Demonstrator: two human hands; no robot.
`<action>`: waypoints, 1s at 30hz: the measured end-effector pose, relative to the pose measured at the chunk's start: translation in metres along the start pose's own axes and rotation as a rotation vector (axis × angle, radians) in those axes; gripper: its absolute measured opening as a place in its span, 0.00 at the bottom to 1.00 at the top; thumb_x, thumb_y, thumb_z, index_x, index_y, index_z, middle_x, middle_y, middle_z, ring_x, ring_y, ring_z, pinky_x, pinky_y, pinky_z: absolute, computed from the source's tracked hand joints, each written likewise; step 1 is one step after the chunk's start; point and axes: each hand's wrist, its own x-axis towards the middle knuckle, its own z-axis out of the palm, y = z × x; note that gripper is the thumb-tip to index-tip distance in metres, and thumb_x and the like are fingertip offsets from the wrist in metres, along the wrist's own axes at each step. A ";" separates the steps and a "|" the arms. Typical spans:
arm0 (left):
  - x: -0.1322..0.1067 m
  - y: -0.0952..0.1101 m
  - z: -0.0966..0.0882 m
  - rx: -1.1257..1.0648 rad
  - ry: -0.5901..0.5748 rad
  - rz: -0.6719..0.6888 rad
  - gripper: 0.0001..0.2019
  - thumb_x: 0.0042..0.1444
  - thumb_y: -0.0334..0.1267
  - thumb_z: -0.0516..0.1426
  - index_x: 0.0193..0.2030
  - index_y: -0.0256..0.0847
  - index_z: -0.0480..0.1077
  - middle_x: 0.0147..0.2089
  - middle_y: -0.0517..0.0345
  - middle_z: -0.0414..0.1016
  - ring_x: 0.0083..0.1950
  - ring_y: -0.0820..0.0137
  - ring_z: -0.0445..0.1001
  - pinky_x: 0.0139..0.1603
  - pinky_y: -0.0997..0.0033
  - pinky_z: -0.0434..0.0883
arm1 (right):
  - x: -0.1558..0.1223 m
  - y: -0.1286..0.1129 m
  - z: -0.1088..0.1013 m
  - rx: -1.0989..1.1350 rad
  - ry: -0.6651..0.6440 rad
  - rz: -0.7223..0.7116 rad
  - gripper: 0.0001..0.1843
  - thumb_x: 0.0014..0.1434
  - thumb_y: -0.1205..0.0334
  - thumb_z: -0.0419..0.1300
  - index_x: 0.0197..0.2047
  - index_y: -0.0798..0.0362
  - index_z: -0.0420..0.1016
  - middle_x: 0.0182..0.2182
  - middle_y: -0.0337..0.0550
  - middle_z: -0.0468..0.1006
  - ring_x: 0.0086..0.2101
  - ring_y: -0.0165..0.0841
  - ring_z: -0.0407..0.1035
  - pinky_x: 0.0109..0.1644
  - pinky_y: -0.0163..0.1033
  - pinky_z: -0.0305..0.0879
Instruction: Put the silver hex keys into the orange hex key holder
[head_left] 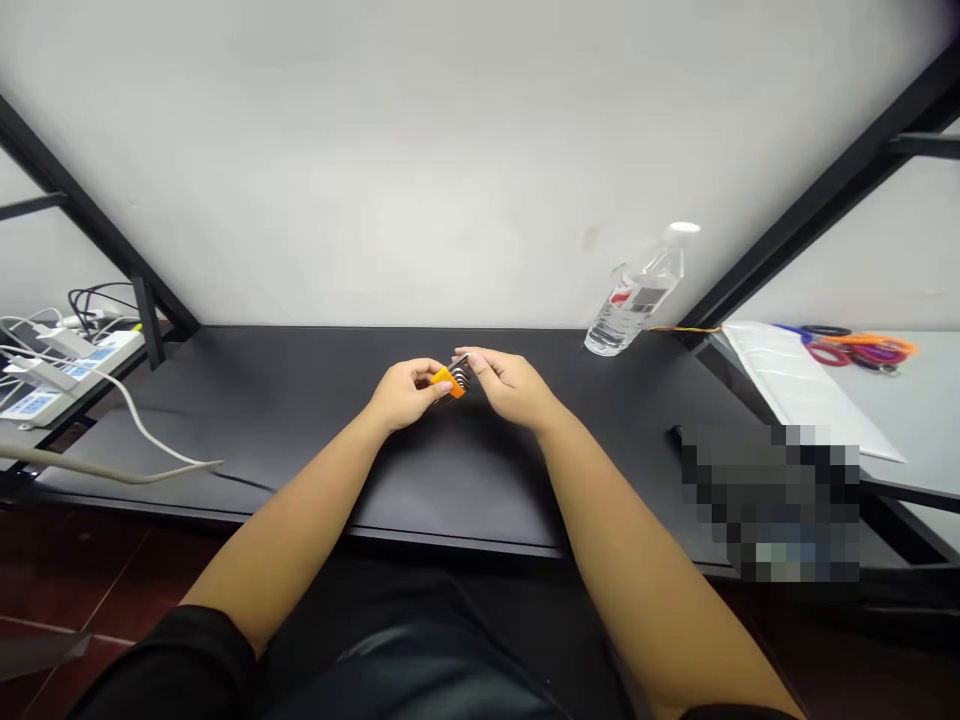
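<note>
Left hand point(405, 393) closed on a small orange-and-metal object point(445, 381), its shape half hidden by fingers, right hand point(510, 385) pinching its metal end over mid-desk point(465, 480); clear plastic bottle point(634, 300) holding water near far edge; blurred patch point(772, 500) hides near right area.

Got a water bottle point(634, 300) with a white cap at the back edge of the black desk point(465, 480), right by the wall point(375, 150). Off to the left on my feed there's a power strip point(112, 350) with chargers point(64, 345) plugged in, and a white cable point(142, 425) droops across the desk. Over on the right, a white booklet point(795, 385) sits on a grey side table point(915, 420), just beside some scissors point(817, 331) and a tangle of red and orange loops point(862, 350). Black frame posts point(825, 200) rise on both sides, with reddish floor tiles point(97, 570) below. There's also a pixelated blob point(772, 500) at the desk's right front, so no clue what that is.
</note>
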 end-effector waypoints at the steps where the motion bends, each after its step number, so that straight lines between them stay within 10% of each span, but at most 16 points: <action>1: 0.000 0.000 0.000 0.021 0.010 0.002 0.11 0.55 0.43 0.64 0.42 0.40 0.78 0.41 0.51 0.83 0.40 0.64 0.80 0.45 0.65 0.75 | 0.000 -0.001 0.000 -0.045 -0.058 -0.015 0.20 0.72 0.49 0.48 0.49 0.47 0.80 0.48 0.44 0.83 0.50 0.42 0.76 0.57 0.47 0.68; 11: -0.002 0.008 0.006 -0.141 0.057 -0.001 0.17 0.54 0.49 0.66 0.42 0.38 0.76 0.40 0.52 0.82 0.41 0.65 0.80 0.48 0.65 0.75 | 0.002 -0.005 0.007 -0.389 -0.163 0.040 0.19 0.71 0.49 0.48 0.35 0.49 0.72 0.33 0.45 0.79 0.30 0.36 0.69 0.32 0.38 0.54; 23: -0.005 0.008 0.011 -0.270 0.026 -0.096 0.17 0.52 0.49 0.67 0.41 0.38 0.76 0.39 0.51 0.83 0.40 0.67 0.80 0.48 0.66 0.74 | 0.002 0.007 0.004 -0.257 -0.136 0.044 0.25 0.70 0.44 0.48 0.29 0.51 0.71 0.24 0.39 0.73 0.25 0.32 0.63 0.30 0.37 0.54; 30: -0.005 0.009 0.002 -0.109 -0.085 -0.216 0.14 0.51 0.49 0.67 0.34 0.40 0.76 0.27 0.60 0.77 0.29 0.71 0.74 0.34 0.71 0.69 | -0.001 0.011 -0.008 -0.100 -0.453 0.019 0.19 0.69 0.48 0.49 0.36 0.49 0.73 0.33 0.40 0.77 0.32 0.35 0.67 0.37 0.38 0.63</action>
